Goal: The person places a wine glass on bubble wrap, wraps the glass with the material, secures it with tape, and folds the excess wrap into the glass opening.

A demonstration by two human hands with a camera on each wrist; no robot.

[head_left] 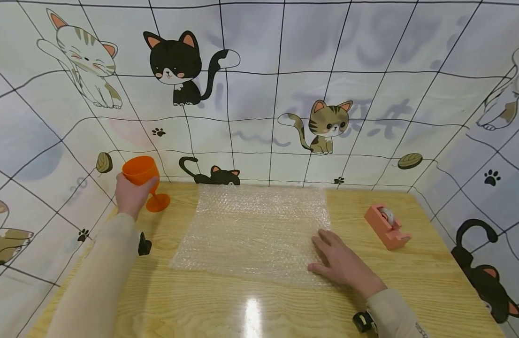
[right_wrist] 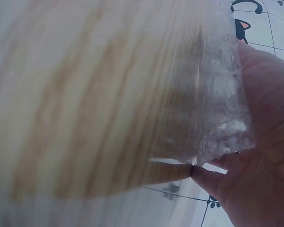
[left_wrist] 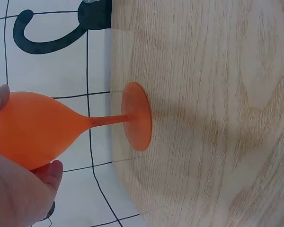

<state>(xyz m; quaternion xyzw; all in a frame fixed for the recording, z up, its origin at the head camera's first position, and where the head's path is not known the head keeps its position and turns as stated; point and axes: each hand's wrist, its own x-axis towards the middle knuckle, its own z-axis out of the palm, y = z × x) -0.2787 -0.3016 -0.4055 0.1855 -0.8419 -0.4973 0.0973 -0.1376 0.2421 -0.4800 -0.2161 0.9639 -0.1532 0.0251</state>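
An orange plastic goblet [head_left: 140, 171] is upright near the back left corner of the table. My left hand [head_left: 133, 195] holds it round the bowl, with thumb and fingers on either side. In the left wrist view the goblet's stem and round foot [left_wrist: 136, 117] show plainly, the foot at the wooden surface. A sheet of clear bubble wrap [head_left: 259, 230] lies flat on the table's middle. My right hand [head_left: 337, 258] rests on its right edge, fingers spread and relaxed. In the right wrist view the bubble wrap [right_wrist: 222, 104] lies beside the palm, and the thumb tip touches the table.
A pink tape dispenser [head_left: 386, 227] with a roll of tape stands on the wooden table [head_left: 192, 305], right of the bubble wrap. A white cloth [head_left: 259, 94] with printed cats and grid lines hangs behind the table and along both sides.
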